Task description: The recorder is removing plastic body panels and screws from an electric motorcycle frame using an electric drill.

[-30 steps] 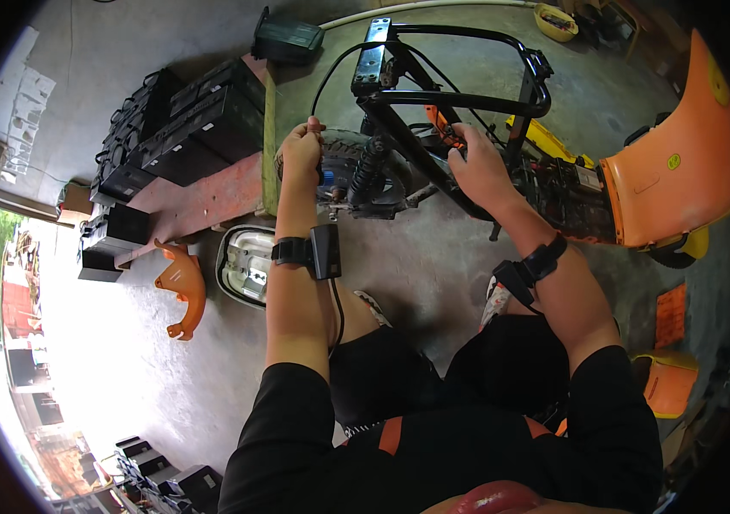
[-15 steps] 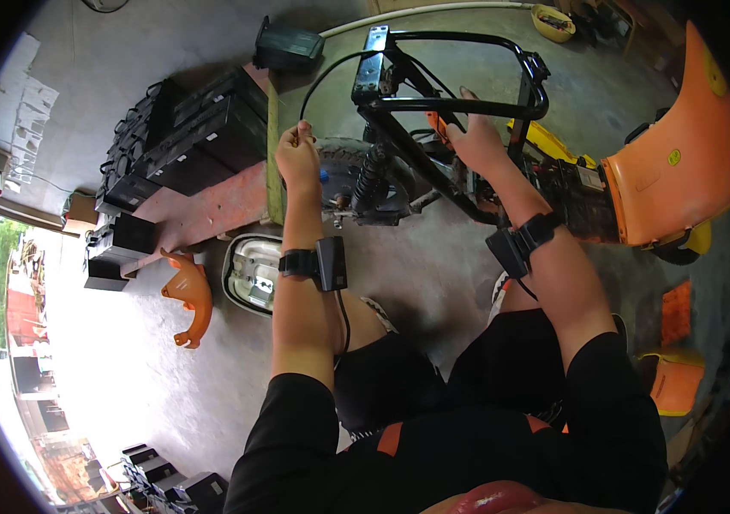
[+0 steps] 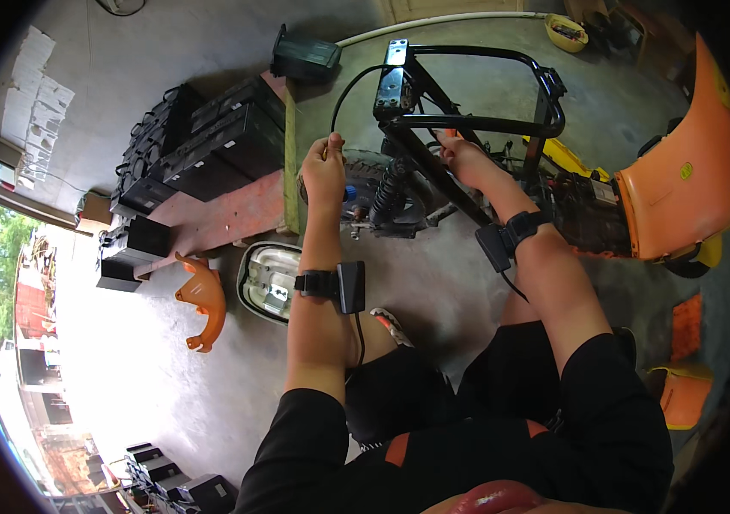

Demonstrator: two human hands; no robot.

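The left hand's (image 3: 325, 178) fingers pinched the cable (image 3: 341, 92) arching to the frame (image 3: 476, 125), where the right hand's (image 3: 468, 163) grip couldn't be told, seemingly mid-routing, the next move calling for gentle slack.

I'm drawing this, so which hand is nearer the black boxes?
The left hand, gripping a black cable, is nearer the black boxes; the right hand is farther right, at the black frame.

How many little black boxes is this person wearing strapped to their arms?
2. One black box is strapped to the left forearm, below the left hand holding a black cable; the other box is on the right forearm. Both show clearly.
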